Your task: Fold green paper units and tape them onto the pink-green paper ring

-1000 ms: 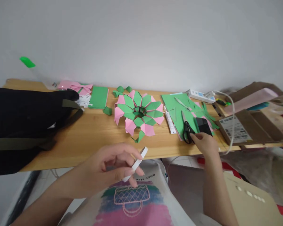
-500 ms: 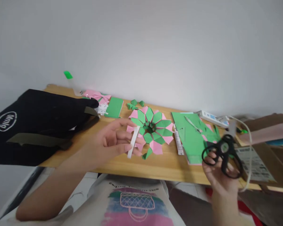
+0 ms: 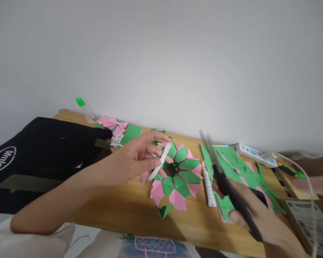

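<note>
My left hand (image 3: 148, 157) pinches a narrow white strip (image 3: 161, 159), likely paper, between thumb and fingers. Behind and below it lies a ring of folded green and pink paper pieces (image 3: 181, 188) with a hole at its centre. A loose-looking green tip (image 3: 163, 210) sticks out at the ring's near side. My right hand (image 3: 243, 206) is closed around black-handled scissors (image 3: 230, 193), blades pointing up and away, blurred by motion. The scissors are right of the ring, over a stack of green paper sheets (image 3: 224, 211).
A white glue tube (image 3: 209, 188) lies beside the ring. Left is a black bag (image 3: 51, 154); behind it are a green-capped bottle (image 3: 87, 110) and pink paper pieces (image 3: 111, 123). A power strip (image 3: 254, 154) with a white cable and a cardboard box (image 3: 298, 211) are at right.
My right hand has turned the scissors blades upward and moved them left, over the green sheets. My left hand has shifted slightly right with the strip, which now bends. The view has tilted up.
</note>
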Action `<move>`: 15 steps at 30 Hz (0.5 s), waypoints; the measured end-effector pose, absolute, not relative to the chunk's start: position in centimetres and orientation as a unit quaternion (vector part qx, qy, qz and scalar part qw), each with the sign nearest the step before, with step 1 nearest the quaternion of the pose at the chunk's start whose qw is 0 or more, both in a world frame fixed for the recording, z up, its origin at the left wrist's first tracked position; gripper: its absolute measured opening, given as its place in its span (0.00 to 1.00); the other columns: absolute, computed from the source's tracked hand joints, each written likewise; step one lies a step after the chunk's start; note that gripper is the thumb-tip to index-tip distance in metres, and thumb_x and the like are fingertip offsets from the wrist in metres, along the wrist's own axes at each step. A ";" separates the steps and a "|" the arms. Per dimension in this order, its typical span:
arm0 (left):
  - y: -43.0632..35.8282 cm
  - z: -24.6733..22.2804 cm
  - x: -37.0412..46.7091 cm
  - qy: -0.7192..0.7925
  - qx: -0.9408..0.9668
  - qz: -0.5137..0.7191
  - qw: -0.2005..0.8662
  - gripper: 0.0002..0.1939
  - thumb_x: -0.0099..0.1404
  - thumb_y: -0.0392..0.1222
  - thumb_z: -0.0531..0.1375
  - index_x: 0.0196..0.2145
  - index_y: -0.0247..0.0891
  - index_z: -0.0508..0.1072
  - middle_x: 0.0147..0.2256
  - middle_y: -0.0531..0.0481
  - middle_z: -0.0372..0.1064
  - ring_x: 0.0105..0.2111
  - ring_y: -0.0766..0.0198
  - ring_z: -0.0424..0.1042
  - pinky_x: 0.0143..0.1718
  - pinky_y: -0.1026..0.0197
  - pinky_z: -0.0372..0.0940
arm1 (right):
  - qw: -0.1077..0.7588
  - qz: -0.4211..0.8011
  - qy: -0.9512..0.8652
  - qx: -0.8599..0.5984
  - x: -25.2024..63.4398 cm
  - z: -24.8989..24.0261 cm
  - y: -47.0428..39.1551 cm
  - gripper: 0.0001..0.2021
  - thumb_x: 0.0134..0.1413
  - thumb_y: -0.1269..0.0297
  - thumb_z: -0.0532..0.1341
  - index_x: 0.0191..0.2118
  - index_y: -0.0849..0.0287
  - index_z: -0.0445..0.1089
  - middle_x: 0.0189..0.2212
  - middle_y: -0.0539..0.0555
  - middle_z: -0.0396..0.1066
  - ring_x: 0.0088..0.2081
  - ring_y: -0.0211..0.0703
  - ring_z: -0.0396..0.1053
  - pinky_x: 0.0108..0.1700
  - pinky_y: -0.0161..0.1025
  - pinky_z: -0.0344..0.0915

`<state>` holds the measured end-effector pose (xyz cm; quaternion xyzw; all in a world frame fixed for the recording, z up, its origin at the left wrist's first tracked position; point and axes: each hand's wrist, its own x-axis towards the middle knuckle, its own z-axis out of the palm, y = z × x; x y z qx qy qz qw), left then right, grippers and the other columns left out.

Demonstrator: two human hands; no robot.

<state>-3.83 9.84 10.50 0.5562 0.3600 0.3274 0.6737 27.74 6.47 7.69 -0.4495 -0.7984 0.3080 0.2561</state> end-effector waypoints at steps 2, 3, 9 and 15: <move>10.5 10.6 -3.6 0.359 0.560 0.321 0.674 0.18 0.65 0.35 0.59 0.51 0.42 0.62 0.39 0.49 0.75 0.34 0.60 0.79 0.30 0.64 0.71 | 0.177 0.267 -0.835 -0.446 28.0 8.9 6.9 0.23 0.51 0.41 0.62 0.45 0.53 0.72 0.32 0.53 0.76 0.30 0.47 0.74 0.31 0.38 0.72; 10.7 10.6 -3.6 0.359 0.563 0.318 0.673 0.17 0.65 0.35 0.59 0.51 0.43 0.63 0.40 0.49 0.75 0.34 0.60 0.79 0.30 0.64 0.71 | 0.147 0.255 -0.847 -0.443 27.9 9.4 7.2 0.21 0.51 0.42 0.63 0.41 0.54 0.73 0.31 0.53 0.77 0.30 0.47 0.74 0.31 0.38 0.72; 11.3 10.6 -3.3 0.363 0.589 0.286 0.663 0.18 0.65 0.35 0.58 0.51 0.46 0.64 0.44 0.48 0.75 0.38 0.58 0.79 0.33 0.62 0.72 | 0.086 0.218 -0.869 -0.435 27.0 10.9 8.3 0.14 0.56 0.49 0.59 0.34 0.54 0.73 0.28 0.52 0.77 0.27 0.44 0.74 0.28 0.35 0.72; 11.2 10.6 -3.4 0.350 0.586 0.308 0.663 0.16 0.65 0.35 0.57 0.51 0.45 0.63 0.40 0.49 0.75 0.35 0.59 0.79 0.30 0.63 0.72 | 0.090 0.179 -0.876 -0.439 27.8 11.1 7.9 0.12 0.55 0.51 0.60 0.35 0.53 0.73 0.27 0.51 0.78 0.26 0.43 0.75 0.27 0.34 0.72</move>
